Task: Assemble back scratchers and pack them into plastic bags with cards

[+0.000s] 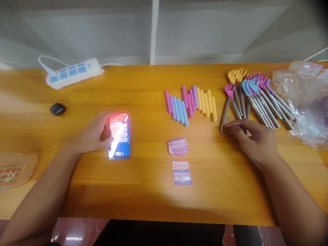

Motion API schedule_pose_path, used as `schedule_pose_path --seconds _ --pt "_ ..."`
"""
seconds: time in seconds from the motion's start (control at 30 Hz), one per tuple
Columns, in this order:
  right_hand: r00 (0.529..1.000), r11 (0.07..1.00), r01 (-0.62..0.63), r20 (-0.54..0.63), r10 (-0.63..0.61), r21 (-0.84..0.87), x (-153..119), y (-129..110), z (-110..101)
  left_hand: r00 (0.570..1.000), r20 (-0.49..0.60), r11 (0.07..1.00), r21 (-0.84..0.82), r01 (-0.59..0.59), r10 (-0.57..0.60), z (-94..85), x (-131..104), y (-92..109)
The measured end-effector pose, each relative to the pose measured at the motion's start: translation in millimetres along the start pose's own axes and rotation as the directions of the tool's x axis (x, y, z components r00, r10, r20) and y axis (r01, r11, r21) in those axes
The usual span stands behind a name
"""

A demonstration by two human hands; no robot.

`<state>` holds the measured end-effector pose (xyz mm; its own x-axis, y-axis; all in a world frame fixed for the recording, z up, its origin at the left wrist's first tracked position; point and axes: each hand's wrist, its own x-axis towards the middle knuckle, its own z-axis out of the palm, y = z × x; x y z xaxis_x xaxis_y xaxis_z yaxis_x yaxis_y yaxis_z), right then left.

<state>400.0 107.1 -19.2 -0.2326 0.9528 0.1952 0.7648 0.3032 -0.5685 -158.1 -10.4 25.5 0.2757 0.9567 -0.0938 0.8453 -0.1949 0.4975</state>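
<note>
My left hand (96, 135) is closed on the left side of a lit phone (119, 136), with the thumb at the lower edge and the fingers by the top corner. The screen glows red and white and reads 13:15. My right hand (256, 141) rests on the table with loosely bent fingers and nothing visible in it. Its index fingertip lies by the lower end of a back scratcher (224, 114) with a pink hand-shaped head. More back scratchers (262, 106) with metal rods and yellow, blue, pink and purple heads lie just beyond the hand.
Several coloured tubes (189, 102) lie in a row mid-table. Nearer me are a small pile of printed cards (178, 147) and further cards (181, 173). A power strip (75, 73), black case (57, 109) and plastic packet (19, 171) are left; clear plastic bags (302, 102) lie right.
</note>
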Motion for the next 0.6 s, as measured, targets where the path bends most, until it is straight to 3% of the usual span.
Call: schedule_pose_path --seconds 0.6 --pt "1.000 1.000 0.001 0.005 -0.001 0.001 -0.3 -0.3 -0.8 1.000 -0.001 1.000 -0.006 0.018 -0.018 -0.5 -0.5 1.7"
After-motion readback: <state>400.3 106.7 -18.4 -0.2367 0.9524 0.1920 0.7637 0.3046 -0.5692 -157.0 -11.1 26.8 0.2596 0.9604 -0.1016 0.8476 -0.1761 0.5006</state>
